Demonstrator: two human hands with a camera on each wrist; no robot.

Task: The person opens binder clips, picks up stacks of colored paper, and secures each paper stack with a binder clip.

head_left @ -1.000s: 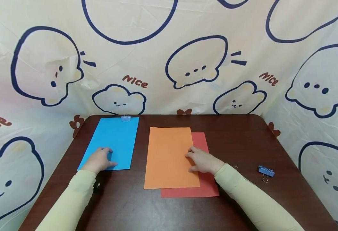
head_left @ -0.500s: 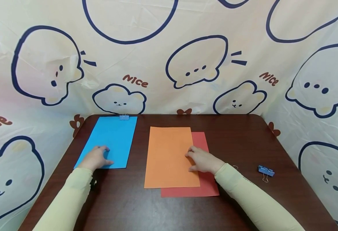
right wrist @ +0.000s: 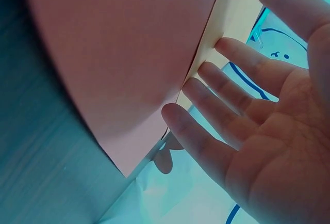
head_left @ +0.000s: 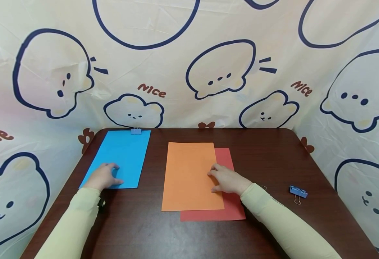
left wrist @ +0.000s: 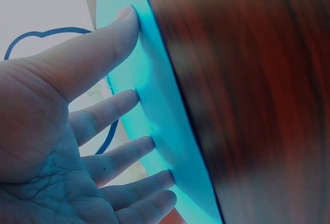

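Blue paper (head_left: pixel 124 154) lies at the table's left, a blue binder clip (head_left: pixel 136 131) on its far edge. My left hand (head_left: pixel 101 177) rests its spread fingertips on the near part of that paper; in the left wrist view the thumb (left wrist: pixel 116 35) and fingers touch the blue surface. An orange sheet (head_left: pixel 189 176) lies mid-table, partly covering a red sheet (head_left: pixel 213 216) that shows along its right and near sides. My right hand (head_left: pixel 229 178) touches down at the orange sheet's right edge. In the right wrist view its fingers (right wrist: pixel 242 64) are extended over the papers.
A second blue binder clip (head_left: pixel 298 191) lies on the right of the dark wooden table (head_left: pixel 163 237). A small wire loop (head_left: pixel 264 187) shows beside the right sleeve. A printed cloth (head_left: pixel 176 72) hangs behind and on both sides.
My left hand has slid the blue paper, with its clip, a little to the left. The right hand and the orange and red sheets have stayed in place.
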